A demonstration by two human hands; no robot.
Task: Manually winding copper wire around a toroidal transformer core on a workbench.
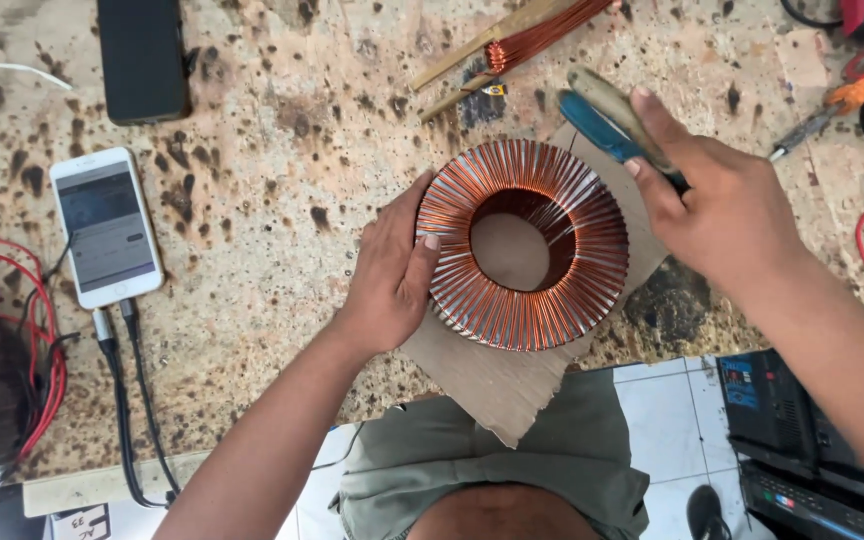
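- A ring-shaped coil (523, 245) wound all round with bright copper wire lies flat on a scrap of brown cardboard (497, 385), between the two hands, at the near edge of a speckled, scorched surface (252, 180)
- The left hand (392, 275) rests against the coil's left outer rim — fingers curled loosely over the edge, thumb on top of the windings, steadying rather than lifting
- The right hand (717, 205) hovers just beyond the coil's right side, closed around a tool with blue and tan handles (607, 120); its working end is hidden under the hand
- The coil looks heavy and rigid for its size, likely a solid core under the wire; the thin enamelled windings seem easy to scratch or nudge out of line
- Best held by the outer rim with both palms, or through the centre hole — not pinched on single turns
- Beyond the right hand lies a wooden stick wrapped in copper wire (517, 35)
- Well to the left of the left hand sits a white phone (105, 227) with cables plugged in, and red wires (37, 350) further left
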